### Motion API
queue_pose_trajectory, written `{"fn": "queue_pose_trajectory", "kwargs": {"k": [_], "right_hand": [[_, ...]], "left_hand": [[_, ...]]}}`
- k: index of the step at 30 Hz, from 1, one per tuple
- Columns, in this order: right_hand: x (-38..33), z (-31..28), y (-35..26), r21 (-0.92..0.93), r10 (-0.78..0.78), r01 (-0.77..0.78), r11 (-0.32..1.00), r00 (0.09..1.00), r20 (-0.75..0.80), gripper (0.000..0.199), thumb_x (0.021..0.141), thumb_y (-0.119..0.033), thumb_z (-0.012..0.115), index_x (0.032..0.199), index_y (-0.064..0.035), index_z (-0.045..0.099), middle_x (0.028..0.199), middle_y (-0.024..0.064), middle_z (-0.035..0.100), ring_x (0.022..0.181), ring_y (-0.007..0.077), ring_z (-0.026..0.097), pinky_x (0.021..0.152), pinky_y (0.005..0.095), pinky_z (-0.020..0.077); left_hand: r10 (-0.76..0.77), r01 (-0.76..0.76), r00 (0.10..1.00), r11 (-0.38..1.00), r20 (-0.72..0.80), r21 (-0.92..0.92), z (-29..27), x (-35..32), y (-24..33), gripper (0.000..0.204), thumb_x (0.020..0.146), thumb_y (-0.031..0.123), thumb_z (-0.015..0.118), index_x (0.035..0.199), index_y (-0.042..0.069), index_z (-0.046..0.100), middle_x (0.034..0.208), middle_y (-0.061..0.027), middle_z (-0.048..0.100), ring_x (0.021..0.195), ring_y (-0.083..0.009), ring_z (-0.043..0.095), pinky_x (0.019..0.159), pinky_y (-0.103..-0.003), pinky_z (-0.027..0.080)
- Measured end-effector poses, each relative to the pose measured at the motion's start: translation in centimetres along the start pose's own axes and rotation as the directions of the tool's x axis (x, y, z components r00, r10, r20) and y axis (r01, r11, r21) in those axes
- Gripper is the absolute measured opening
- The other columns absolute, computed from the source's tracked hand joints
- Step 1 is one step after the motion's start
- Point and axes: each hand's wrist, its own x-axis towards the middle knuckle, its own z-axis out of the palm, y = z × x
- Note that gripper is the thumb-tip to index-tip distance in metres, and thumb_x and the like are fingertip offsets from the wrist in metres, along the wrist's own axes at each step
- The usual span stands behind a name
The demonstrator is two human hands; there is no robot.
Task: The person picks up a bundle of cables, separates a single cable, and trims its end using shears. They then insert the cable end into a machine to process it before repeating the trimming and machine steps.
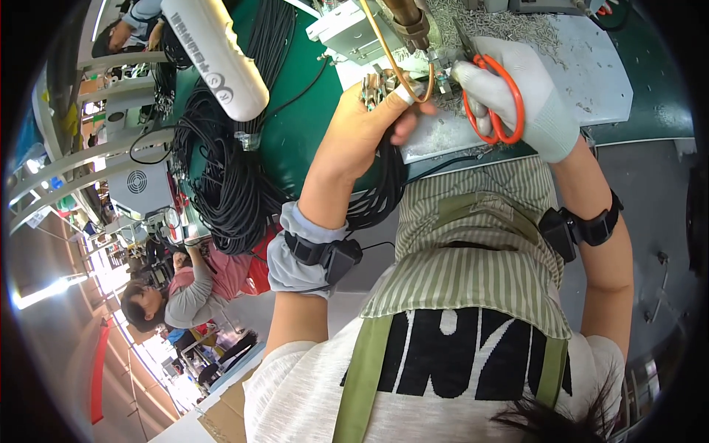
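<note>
My left hand (362, 125), bare with white tape on one finger, is closed around a bundle of black cables (384, 177). Their metal connector ends (375, 87) stick out above the fingers. Over my right hand (521, 85) is a pale glove, with the looped red handles of scissors (520, 103) in its grip. The dark blades point away toward the machine. Both hands meet under the machine's brown metal head (410, 26), where a small metal connector (443, 81) lies between my fingertips. Which fingers touch it is hard to make out.
A thin yellow-brown tube (385, 48) curves down beside my left hand. Small metal scraps (509, 26) litter the white board (602, 81). Coiled black cables (229, 184) fill the green table's (292, 122) left side, below a white tube lamp (221, 66). Another person (188, 292) sits at left.
</note>
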Motion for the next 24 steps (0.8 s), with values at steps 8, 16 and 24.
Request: {"fn": "queue_pose_trajectory", "kwargs": {"k": [8, 16, 24], "right_hand": [[-1.9, 1.1, 0.0, 0.098, 0.069, -0.076, 0.992, 0.995, 0.066, 0.025, 0.085, -0.019, 0.058, 0.071, 0.0008, 0.052, 0.053, 0.0068, 0.055, 0.044, 0.0117, 0.056, 0.041, 0.0254, 0.0446], [0.9, 0.4, 0.3, -0.014, 0.034, -0.033, 0.999, 0.999, 0.011, 0.025, 0.086, -0.020, 0.058, 0.070, 0.0000, 0.053, 0.052, 0.0053, 0.053, 0.042, 0.0111, 0.052, 0.041, 0.0258, 0.0422], [1.9, -0.6, 0.4, -0.054, 0.129, -0.126, 0.991, 0.991, 0.047, 0.030, 0.084, -0.024, 0.060, 0.066, -0.0008, 0.054, 0.053, 0.0045, 0.053, 0.041, 0.0108, 0.051, 0.039, 0.0246, 0.0396]], "left_hand": [[-0.105, 0.123, 0.988, 0.979, 0.115, -0.162, -0.7, -1.3, -0.9, 0.013, 0.092, 0.017, 0.061, 0.089, 0.005, 0.057, 0.070, 0.0005, 0.051, 0.054, -0.0052, 0.038, 0.045, -0.020, 0.029], [-0.071, 0.071, 0.997, 0.997, -0.026, -0.012, 0.1, 0.8, 0.4, 0.012, 0.090, 0.014, 0.063, 0.086, 0.005, 0.058, 0.070, 0.0019, 0.050, 0.056, -0.0040, 0.041, 0.044, -0.020, 0.028], [-0.092, 0.084, 0.993, 0.991, 0.074, 0.101, -1.3, 3.2, 1.0, 0.009, 0.086, 0.009, 0.065, 0.084, 0.004, 0.058, 0.067, 0.0021, 0.050, 0.053, -0.0034, 0.041, 0.044, -0.019, 0.029]]}}
